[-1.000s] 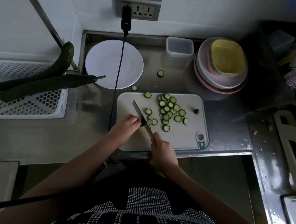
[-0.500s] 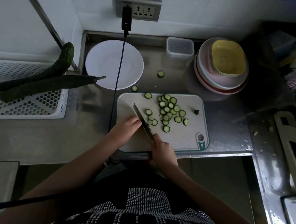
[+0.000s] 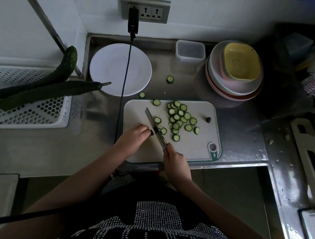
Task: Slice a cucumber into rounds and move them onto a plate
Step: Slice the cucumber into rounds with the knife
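On the white cutting board (image 3: 192, 148) lies a pile of several green cucumber rounds (image 3: 180, 118). My left hand (image 3: 135, 134) is closed over the short dark cucumber stub (image 3: 151, 132), most of which is hidden under my fingers. My right hand (image 3: 176, 158) grips the handle of a knife (image 3: 153, 123), whose blade rests against the stub's cut end. A white plate (image 3: 111, 69) sits behind the board at the left, with nothing on it. Two stray rounds (image 3: 170, 79) lie on the counter between plate and board. A dark end piece (image 3: 208, 119) lies at the board's right.
Two whole cucumbers (image 3: 45, 90) rest on a white perforated basket (image 3: 22, 117) at the left. A black cable (image 3: 125, 81) hangs from the wall socket across the plate. A lidded clear box (image 3: 190, 50) and stacked bowls (image 3: 235, 71) stand at the back. A sink edge is at the right.
The knife blade has shifted slightly left against the stub, and my left hand has drawn back a little. The pile of rounds looks unchanged.
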The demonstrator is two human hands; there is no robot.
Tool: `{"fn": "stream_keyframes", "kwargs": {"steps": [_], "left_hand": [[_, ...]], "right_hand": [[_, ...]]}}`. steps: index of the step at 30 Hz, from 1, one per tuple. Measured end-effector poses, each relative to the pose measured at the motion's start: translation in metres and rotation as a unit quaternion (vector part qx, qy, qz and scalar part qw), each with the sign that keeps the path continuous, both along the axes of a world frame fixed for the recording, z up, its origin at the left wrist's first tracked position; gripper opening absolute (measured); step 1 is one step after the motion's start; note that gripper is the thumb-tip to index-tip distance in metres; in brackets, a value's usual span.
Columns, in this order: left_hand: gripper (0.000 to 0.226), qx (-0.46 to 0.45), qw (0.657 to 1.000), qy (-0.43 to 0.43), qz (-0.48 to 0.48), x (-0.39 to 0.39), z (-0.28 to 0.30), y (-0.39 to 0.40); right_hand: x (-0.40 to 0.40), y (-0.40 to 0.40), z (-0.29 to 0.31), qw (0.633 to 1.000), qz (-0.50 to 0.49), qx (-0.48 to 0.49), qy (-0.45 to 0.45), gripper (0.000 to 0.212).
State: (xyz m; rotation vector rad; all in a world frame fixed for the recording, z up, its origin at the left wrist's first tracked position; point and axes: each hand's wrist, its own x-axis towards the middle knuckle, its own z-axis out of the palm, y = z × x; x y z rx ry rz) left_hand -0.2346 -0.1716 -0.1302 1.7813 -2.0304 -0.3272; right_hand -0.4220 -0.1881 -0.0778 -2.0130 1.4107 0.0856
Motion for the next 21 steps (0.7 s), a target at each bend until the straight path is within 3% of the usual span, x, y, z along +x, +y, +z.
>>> {"fn": "stream_keyframes", "kwargs": {"steps": [21], "left_hand": [[0.035,0.020,1.000,0.004,0.011,0.0027,-0.0022,-0.0009]], "right_hand": [[0.0047,-0.0014,-0.0035,0.999,0.043,-0.012,0.017,0.015]]}}
